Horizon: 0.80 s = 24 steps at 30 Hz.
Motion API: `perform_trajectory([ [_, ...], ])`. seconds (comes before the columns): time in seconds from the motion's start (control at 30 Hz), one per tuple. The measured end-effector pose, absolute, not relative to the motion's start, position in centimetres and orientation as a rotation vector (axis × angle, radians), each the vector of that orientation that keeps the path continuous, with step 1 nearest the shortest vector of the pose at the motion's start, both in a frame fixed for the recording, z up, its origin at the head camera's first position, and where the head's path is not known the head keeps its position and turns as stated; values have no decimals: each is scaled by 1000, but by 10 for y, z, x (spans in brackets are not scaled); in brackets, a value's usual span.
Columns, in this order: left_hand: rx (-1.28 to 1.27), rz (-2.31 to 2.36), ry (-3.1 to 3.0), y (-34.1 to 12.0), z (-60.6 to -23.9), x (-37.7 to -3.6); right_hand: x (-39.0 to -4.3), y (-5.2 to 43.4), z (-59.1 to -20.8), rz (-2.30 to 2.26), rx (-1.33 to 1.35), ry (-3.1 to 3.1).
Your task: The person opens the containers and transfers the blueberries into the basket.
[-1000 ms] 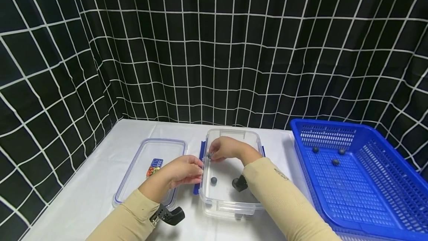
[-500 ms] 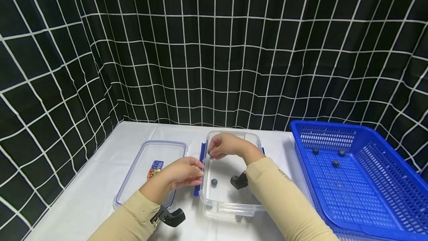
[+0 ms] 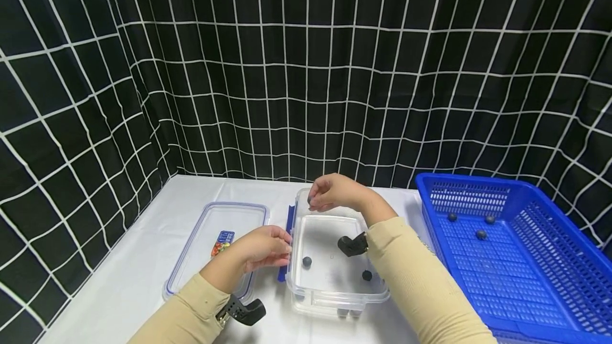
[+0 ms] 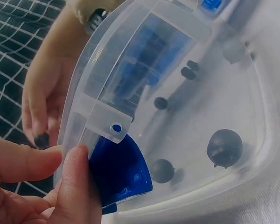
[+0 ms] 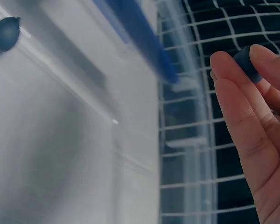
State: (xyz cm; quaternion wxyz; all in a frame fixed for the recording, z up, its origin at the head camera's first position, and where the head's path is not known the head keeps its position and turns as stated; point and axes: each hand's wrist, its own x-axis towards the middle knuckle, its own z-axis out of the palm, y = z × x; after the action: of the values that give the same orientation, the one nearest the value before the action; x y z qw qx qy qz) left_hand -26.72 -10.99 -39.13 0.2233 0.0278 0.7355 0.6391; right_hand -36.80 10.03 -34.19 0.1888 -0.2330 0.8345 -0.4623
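In the right wrist view the right hand (image 5: 252,130) is cut by the picture's edge, and its fingers (image 5: 233,98) cover most of the small dark ball (image 5: 246,60). The clear box (image 5: 60,140) there is blurred. In the head view the lid's sticker (image 3: 222,241) is too small to read. The basket (image 3: 550,280) runs past the lower right edge.

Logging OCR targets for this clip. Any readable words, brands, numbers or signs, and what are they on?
Nothing can be read.
Sticker on the clear lid: blue and red print, too small and blurred to read.
Right sleeve: a small dark mark near the wrist, too small to read.
Clear box, blue basket, grid backdrop: no text visible.
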Motion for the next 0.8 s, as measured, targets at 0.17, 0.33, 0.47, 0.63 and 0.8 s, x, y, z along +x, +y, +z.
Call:
perform_trajectory([
  [0.17, 70, 1761, 2053, -110, -390, -267, -371, 121, -325, -1334, -684, 2365],
  [0.33, 75, 1753, 2044, -110, -390, -266, -372, 149, -309, -1355, -676, 2403],
  [0.47, 76, 1745, 2048, -110, -390, -266, -373, 177, -297, -1420, -666, 2419],
  [0.63, 78, 1737, 2058, -110, -394, -268, -369, 216, -288, -1475, -636, 2459],
  [0.8, 86, 1737, 2061, -110, -396, -268, -364, 258, -287, -1450, -579, 2562],
])
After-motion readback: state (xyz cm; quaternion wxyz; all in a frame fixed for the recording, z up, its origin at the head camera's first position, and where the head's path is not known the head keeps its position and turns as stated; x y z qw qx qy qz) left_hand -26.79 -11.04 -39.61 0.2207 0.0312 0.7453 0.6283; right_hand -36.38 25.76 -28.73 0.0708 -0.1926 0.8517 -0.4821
